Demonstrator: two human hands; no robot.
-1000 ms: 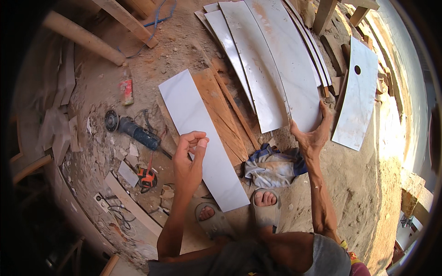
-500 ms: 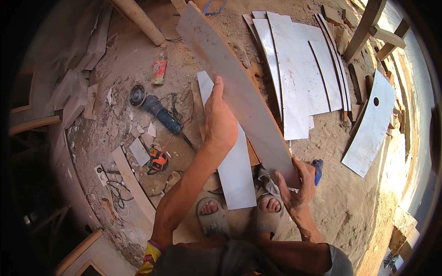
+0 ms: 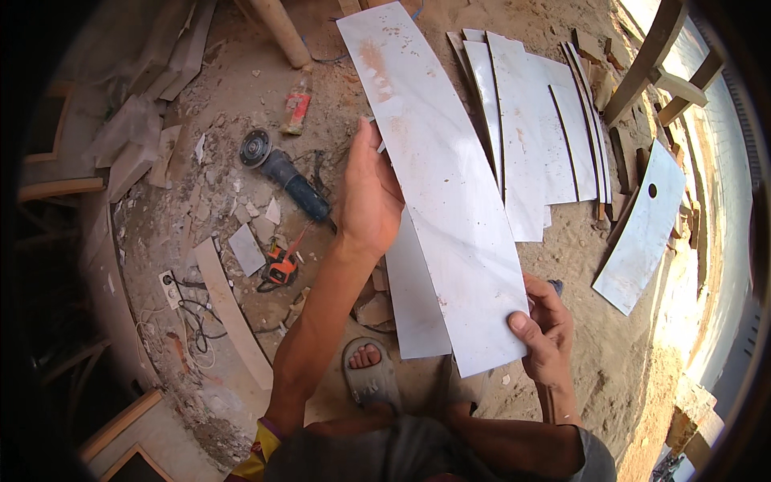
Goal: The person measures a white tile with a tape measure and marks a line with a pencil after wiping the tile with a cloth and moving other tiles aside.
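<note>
A long white tile strip (image 3: pixel 438 193), smeared brown near its far end, slants across the middle with its glossy face turned up. My left hand (image 3: pixel 372 197) supports its left edge, the fingers partly hidden behind it. At the near right corner my right hand (image 3: pixel 548 337) grips the strip, thumb on top and fingers underneath. Below it lies a second white strip (image 3: pixel 414 297), partly covered. To the left on the ground are an angle grinder (image 3: pixel 295 186) with a dark blue body and an orange tape measure (image 3: pixel 281 267).
Several white tile strips (image 3: pixel 514 132) lie overlapping at the far right. A tile piece with a round hole (image 3: pixel 642 229) rests further right, near wooden posts (image 3: pixel 646 60). A bottle with a red label (image 3: pixel 296 108), a power socket with cables (image 3: pixel 170 289) and broken rubble lie on the left.
The held strip has tilted so its face shows more fully and brightly, and its near end has swung lower. My right hand has shifted slightly right and down along with it.
</note>
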